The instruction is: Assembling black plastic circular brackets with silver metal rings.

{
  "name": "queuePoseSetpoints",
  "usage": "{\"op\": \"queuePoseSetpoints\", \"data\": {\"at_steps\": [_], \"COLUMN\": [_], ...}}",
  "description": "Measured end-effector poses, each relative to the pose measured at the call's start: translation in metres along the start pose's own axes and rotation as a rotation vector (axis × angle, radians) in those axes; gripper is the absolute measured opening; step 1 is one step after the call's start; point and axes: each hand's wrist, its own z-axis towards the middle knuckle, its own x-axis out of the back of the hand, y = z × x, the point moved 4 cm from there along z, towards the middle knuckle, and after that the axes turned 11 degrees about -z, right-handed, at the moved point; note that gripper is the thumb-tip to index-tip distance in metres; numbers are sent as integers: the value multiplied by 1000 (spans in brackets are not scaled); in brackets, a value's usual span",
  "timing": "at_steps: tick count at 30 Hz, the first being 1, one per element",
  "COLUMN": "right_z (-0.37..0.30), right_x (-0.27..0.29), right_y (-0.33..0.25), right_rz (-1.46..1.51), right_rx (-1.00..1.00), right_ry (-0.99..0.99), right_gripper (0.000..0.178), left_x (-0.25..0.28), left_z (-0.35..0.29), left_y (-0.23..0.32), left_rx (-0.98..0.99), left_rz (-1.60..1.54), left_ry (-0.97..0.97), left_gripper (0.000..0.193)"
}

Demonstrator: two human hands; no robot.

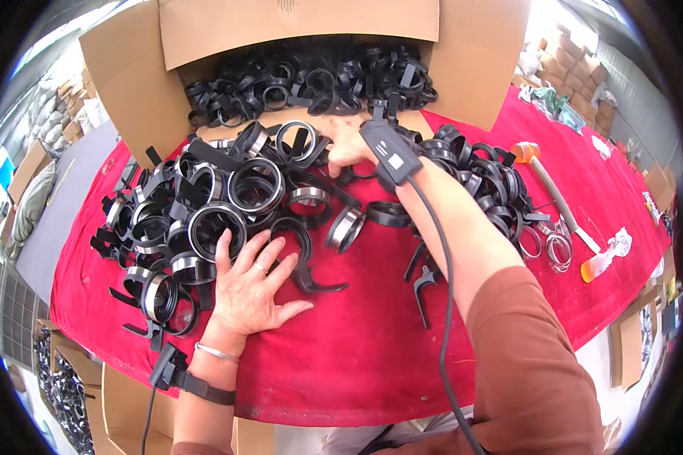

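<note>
A heap of black plastic rings (256,186), many with silver metal bands and handle-like arms, covers the left and middle of the red cloth. My left hand (252,292) lies at the heap's near edge, fingers spread, their tips against the rings. Stretched to the far side, my right hand (347,145) is beside a silver-banded ring (297,142) in front of the box opening. Its thumb and fingers look apart, though some fingertips are hidden behind the rings. Near my right forearm, a loose black lever piece (423,292) rests on the cloth.
A cardboard box (296,30), its opening toward me, holds more black rings (319,80). Another ring pile (482,171) stands right of my forearm. Beyond are bare metal rings (558,250), an orange-headed tool (554,189) and an orange-tipped object (596,265) on the red cloth (357,364).
</note>
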Motion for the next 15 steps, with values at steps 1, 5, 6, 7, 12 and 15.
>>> {"op": "queuePoseSetpoints", "data": {"at_steps": [1,5,6,7,12,15], "right_z": [-12,4,10,2,-122,-152], "right_x": [4,-28,-53,-38,33,65], "right_y": [-14,50,118,31,13,-22], "right_rz": [24,-537,-909,-617,-243,-258], "right_rx": [-13,-552,-1259,-535,-56,-58], "right_ry": [56,178,142,47,-120,-188], "right_gripper": [74,55,48,48,45,50], "left_x": [1,0,-8,-3,-2,-1], "left_z": [-4,10,32,-4,5,-6], "left_y": [-2,5,17,-6,0,-5], "left_rx": [15,-7,-69,38,2,46], "left_rz": [17,10,-27,24,24,60], "left_ry": [12,44,59,13,39,11], "left_gripper": [62,61,61,61,60,61]}}
